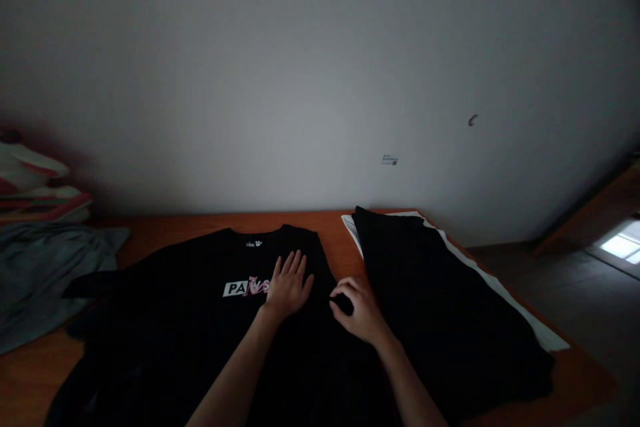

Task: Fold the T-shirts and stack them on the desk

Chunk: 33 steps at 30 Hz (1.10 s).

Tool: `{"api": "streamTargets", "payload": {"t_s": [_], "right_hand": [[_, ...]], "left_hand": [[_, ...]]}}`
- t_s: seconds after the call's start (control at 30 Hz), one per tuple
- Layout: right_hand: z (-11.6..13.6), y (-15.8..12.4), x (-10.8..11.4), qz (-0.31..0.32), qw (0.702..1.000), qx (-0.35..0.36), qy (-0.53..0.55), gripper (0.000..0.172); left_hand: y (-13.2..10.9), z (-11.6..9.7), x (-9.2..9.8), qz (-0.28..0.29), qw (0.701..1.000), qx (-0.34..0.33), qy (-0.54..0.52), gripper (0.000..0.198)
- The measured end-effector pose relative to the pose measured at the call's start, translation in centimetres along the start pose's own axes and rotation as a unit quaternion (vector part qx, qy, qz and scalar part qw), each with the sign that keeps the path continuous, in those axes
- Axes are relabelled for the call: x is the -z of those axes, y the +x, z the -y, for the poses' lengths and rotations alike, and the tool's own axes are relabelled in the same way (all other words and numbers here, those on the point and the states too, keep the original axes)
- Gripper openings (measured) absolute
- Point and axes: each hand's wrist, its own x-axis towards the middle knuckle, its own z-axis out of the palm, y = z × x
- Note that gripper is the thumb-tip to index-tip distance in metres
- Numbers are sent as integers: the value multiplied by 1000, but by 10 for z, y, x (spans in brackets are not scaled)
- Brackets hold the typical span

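Note:
A black T-shirt (pixel 190 307) lies spread out on the wooden tabletop, its neckline toward the wall. White and pink lettering crosses its chest. My left hand (pixel 290 285) rests flat on the chest beside the print, fingers stretched out and nothing held. At the shirt's right side, my right hand (pixel 359 310) has thumb and forefinger brought together in a pinch on the black cloth near the sleeve. Dim light hides the exact fold between those fingertips. Much of the shirt's lower part merges into shadow.
Right of the shirt lies a folded black garment (pixel 440 307) over a white cloth (pixel 545 333). A grey cloth (pixel 50 280) is heaped at the left, below a red-and-white patterned item (pixel 40 180). A pale wall (pixel 250 80) runs behind the wooden tabletop (pixel 333 230).

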Motion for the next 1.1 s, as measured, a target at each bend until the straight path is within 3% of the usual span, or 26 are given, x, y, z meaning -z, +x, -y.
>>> {"api": "streamTargets", "payload": {"t_s": [0.1, 0.23, 0.33, 0.47, 0.6, 0.7, 0.83, 0.93, 1.03, 1.1], "right_hand": [[0, 0, 0, -5, 1000, 7, -5, 12], [0, -1, 0, -7, 1000, 12, -10, 10], [-2, -2, 0, -3, 1000, 14, -15, 10], [-6, -1, -2, 7, 1000, 17, -18, 10], [-7, -3, -4, 20, 999, 15, -30, 13], [-3, -3, -3, 37, 998, 7, -55, 15], [12, 8, 5, 91, 989, -2, -120, 14], [31, 27, 6, 137, 967, -41, -210, 11], [57, 50, -8, 128, 951, -73, -270, 9], [75, 64, -27, 95, 965, -52, -240, 8]], "left_hand": [[-3, 9, 9, 20, 999, -36, -13, 56], [-23, 35, 40, 30, 997, -60, -22, 56], [-52, 68, 71, -4, 999, -36, -27, 51], [-99, 125, 102, -50, 998, 47, -13, 36], [-141, 170, 108, -87, 988, 128, -10, 30], [-157, 182, 105, -141, 977, 139, -76, 26], [-158, 182, 106, -201, 944, 182, -190, 23], [-159, 189, 114, -261, 913, 250, -190, 34], [-164, 201, 124, -330, 864, 347, -154, 40], [-169, 206, 129, -352, 831, 414, -122, 42]]}}
